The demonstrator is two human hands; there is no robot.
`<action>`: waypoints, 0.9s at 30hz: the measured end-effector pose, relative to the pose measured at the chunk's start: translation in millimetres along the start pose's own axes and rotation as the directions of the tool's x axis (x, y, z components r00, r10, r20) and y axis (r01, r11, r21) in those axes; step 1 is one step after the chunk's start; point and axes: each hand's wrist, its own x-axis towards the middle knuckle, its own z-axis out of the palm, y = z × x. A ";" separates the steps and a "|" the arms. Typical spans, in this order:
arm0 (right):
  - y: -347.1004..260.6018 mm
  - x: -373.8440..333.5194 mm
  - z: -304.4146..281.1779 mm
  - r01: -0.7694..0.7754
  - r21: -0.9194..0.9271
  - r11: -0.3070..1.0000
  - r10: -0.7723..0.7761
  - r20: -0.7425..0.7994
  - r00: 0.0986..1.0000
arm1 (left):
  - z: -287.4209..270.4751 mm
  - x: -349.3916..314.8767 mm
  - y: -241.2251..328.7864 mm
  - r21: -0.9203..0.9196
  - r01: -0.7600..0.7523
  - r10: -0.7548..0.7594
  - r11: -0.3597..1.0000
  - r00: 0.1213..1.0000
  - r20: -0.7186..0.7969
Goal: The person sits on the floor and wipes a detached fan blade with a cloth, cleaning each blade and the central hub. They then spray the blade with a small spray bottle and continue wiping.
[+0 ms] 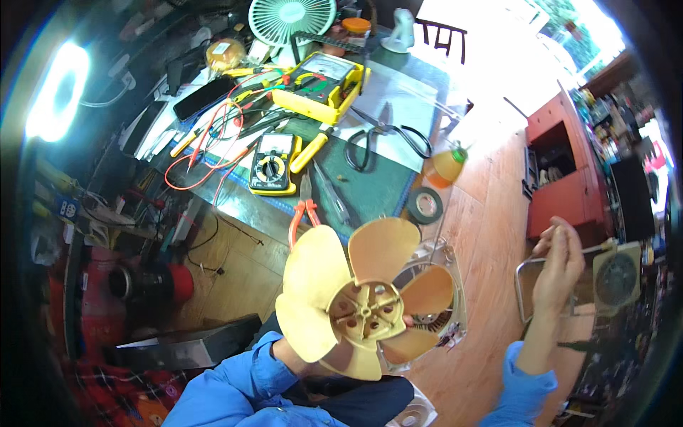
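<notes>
A yellowish plastic fan blade (366, 313) with several broad petals is held up before me at lower centre, its ribbed hub facing me. My left hand (293, 358) grips it from behind; the petals hide most of the fingers. Out to the right, apart from everything, my right hand (560, 267) is raised with its fingers stretched out and nothing in it. Partly covered by the blade stands a pale fan housing (455, 285) with a round grille.
The table carries a yellow analog multimeter (313, 85), a smaller multimeter (272, 165), scissors (384, 130), red-handled pliers (304, 208), black tape (427, 205) and an orange bottle (445, 168). A green desk fan (292, 20) stands behind. A red cabinet (565, 178) is at right.
</notes>
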 end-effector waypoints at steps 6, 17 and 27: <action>-2.2 191.9 66.6 0.100 0.004 0.995 -0.100 0.131 0.986 | 24.3 24.1 1.0 -0.133 -0.009 -0.010 0.991 0.989 -0.146; -87.9 377.1 298.4 0.106 -0.081 0.991 -0.049 0.520 0.853 | 74.7 62.9 8.2 -0.304 -0.087 -0.023 0.949 0.940 -0.341; -86.1 435.0 461.6 -0.066 -0.139 0.988 0.140 0.635 0.760 | 95.9 54.5 54.8 -0.337 -0.241 0.055 0.910 0.876 -0.479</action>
